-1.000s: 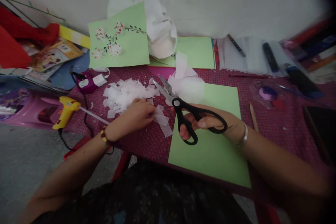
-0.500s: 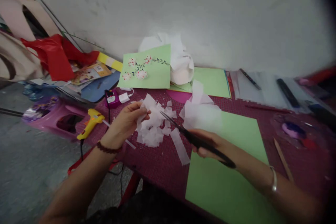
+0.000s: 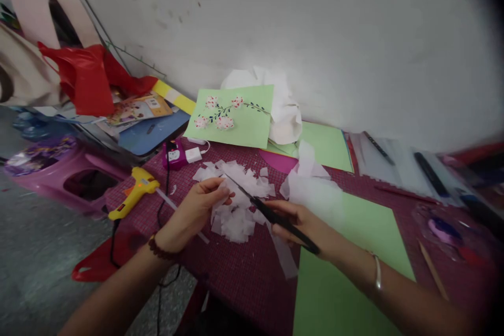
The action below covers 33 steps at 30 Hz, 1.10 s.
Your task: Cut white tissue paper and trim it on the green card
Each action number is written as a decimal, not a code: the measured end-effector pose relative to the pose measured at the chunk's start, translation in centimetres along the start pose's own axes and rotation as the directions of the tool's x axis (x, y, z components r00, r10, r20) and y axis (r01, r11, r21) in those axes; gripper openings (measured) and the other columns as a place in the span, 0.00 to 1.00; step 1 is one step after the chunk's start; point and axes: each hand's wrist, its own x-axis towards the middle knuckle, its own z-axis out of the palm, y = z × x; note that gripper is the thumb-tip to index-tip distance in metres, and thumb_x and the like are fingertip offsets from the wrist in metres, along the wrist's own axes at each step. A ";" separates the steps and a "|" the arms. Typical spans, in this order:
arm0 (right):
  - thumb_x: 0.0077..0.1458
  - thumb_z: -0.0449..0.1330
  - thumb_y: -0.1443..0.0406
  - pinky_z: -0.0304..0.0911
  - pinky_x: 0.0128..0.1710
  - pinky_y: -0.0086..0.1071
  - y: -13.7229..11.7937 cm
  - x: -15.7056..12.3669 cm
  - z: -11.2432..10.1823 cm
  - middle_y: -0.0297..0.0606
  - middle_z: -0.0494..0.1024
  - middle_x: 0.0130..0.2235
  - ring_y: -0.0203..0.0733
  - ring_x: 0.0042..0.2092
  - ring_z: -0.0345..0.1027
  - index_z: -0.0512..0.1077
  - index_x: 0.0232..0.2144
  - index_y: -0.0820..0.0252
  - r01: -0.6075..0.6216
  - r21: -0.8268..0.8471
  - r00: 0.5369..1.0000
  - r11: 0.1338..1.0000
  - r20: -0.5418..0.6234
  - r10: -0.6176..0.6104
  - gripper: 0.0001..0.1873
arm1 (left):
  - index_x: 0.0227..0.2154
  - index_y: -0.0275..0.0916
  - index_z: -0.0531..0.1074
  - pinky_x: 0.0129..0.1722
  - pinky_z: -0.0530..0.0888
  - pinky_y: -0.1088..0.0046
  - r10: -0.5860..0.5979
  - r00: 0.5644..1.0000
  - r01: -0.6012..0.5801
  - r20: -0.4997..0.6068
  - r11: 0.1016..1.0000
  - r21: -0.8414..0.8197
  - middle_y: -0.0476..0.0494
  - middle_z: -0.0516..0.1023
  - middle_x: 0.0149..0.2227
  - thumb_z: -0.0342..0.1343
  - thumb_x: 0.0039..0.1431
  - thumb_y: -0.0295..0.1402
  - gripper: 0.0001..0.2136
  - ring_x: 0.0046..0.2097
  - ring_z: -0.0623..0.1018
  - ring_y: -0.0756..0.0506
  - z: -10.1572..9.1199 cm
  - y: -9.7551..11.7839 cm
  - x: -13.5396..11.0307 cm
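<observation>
My right hand (image 3: 301,223) is closed round the black handles of a pair of scissors (image 3: 268,212). The scissor blades point up and left, their tips close to the fingers of my left hand (image 3: 200,207). Thumb and fingertips of that hand are pinched on a piece of white tissue paper, which blends with the paper behind it. Under and beyond both hands lies a pile of small cut white paper pieces (image 3: 236,223). A longer white strip (image 3: 284,254) lies below the scissors, and larger white sheets (image 3: 315,197) rest on a green sheet (image 3: 346,283).
A yellow glue gun (image 3: 137,191) lies at the table's left edge, near a purple box with a white plug (image 3: 193,155). A green card with paper flowers (image 3: 232,134) leans at the back. A pencil (image 3: 432,270) and plastic packets lie on the right. A pink stool (image 3: 59,173) stands left.
The scissors and my right hand have come left, closer to my left hand. The left hand's paper shows less now. The whole view has shifted slightly.
</observation>
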 end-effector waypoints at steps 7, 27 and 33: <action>0.51 0.65 0.53 0.51 0.22 0.27 0.2 0.8 0.4 0.30 0.65 0.27 0.29 0.24 0.56 0.68 0.56 0.64 -0.020 0.005 1.000 1.000 -0.010 0.020 0.34 | 0.31 0.37 0.78 0.31 0.73 0.80 -0.002 1.000 0.002 -0.004 0.999 -0.048 0.49 0.79 0.28 0.71 0.43 0.33 0.11 0.28 0.76 0.54 -0.5 -0.6 0.3; 0.53 0.61 0.44 0.63 0.38 0.34 -0.3 0.2 -0.4 0.40 0.70 0.39 0.39 0.38 0.63 0.65 0.58 0.60 -0.042 -0.114 0.995 0.993 0.082 0.052 0.38 | 0.25 0.36 0.70 0.19 0.66 0.82 0.036 0.989 -0.053 -0.143 0.992 -0.113 0.56 0.70 0.20 0.69 0.40 0.31 0.12 0.20 0.69 0.56 -1.8 1.1 0.0; 0.51 0.63 0.46 0.62 0.32 0.33 0.0 0.9 0.2 0.36 0.68 0.35 0.36 0.33 0.62 0.67 0.56 0.64 -0.040 -0.051 0.993 0.998 0.110 0.046 0.37 | 0.24 0.37 0.70 0.19 0.67 0.80 0.027 0.998 -0.030 -0.052 0.997 -0.070 0.55 0.70 0.19 0.68 0.42 0.34 0.12 0.19 0.69 0.55 -1.3 0.4 0.6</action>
